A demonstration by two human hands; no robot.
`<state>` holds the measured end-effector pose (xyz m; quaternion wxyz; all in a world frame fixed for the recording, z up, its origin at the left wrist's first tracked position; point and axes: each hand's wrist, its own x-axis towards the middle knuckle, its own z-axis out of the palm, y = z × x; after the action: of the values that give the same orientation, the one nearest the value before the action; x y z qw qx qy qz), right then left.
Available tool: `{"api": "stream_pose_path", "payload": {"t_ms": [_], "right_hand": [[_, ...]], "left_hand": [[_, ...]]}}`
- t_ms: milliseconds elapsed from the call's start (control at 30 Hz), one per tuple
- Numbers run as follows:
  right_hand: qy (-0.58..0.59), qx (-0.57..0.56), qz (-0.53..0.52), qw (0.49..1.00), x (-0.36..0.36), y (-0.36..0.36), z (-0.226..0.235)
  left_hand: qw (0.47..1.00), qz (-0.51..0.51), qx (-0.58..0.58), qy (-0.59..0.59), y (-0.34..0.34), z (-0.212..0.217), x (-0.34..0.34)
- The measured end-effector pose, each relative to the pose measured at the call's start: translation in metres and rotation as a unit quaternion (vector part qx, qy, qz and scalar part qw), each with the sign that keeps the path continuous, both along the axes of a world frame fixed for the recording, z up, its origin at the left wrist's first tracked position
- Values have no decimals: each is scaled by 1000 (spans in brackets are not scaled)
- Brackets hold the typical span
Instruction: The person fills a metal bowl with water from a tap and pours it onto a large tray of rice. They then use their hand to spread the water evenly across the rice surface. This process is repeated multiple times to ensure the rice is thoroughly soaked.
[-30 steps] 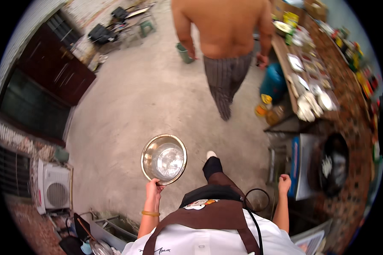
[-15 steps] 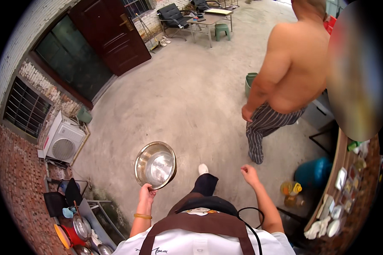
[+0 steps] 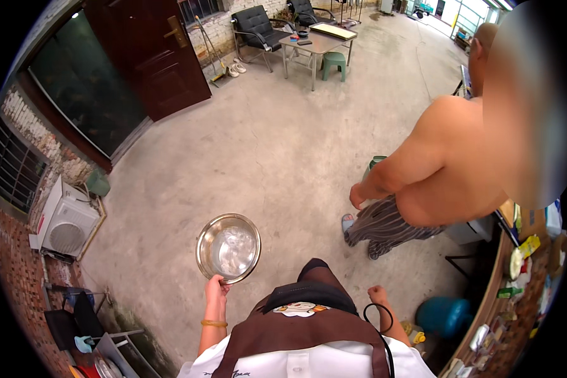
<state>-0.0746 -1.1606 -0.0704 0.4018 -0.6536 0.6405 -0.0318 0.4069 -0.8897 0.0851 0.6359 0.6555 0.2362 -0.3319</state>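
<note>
A round stainless steel basin (image 3: pixel 234 249) hangs out in front of me, a little left of my body. My left hand (image 3: pixel 216 290) grips its near rim, and a yellow bangle circles that wrist. The inside of the basin shows bright and shiny; whether it holds water I cannot tell. Down at my right side, my right hand (image 3: pixel 377 294) is curled shut, with nothing visible in it.
A shirtless person (image 3: pixel 447 164) in striped trousers stands close ahead on the right. A cluttered counter (image 3: pixel 494 296) runs along the right, with a blue gas cylinder (image 3: pixel 444 316) beside it. An air-conditioner unit (image 3: pixel 69 223) stands left; a table (image 3: pixel 318 43) and green stool (image 3: pixel 334 65) are farther off.
I have moved forward, and the door and table look nearer. The other person appears closer and lower in view. My right hand has swung back toward my body; the basin stays in my left.
</note>
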Motion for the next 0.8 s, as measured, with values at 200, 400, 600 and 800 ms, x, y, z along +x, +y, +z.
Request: {"api": "stream_pose_path", "payload": {"t_ms": [200, 400, 600, 800], "right_hand": [[81, 159, 53, 983, 66, -69, -34], [172, 62, 269, 946, 188, -249, -10], [283, -86, 378, 877, 274, -441, 31], [242, 101, 318, 911, 278, -499, 42]], "left_hand": [[1000, 13, -5, -8, -143, -11, 108], [1000, 21, 6, 7, -292, 12, 214], [1000, 0, 21, -15, -444, 12, 334], [997, -66, 20, -35, -641, 18, 436]]}}
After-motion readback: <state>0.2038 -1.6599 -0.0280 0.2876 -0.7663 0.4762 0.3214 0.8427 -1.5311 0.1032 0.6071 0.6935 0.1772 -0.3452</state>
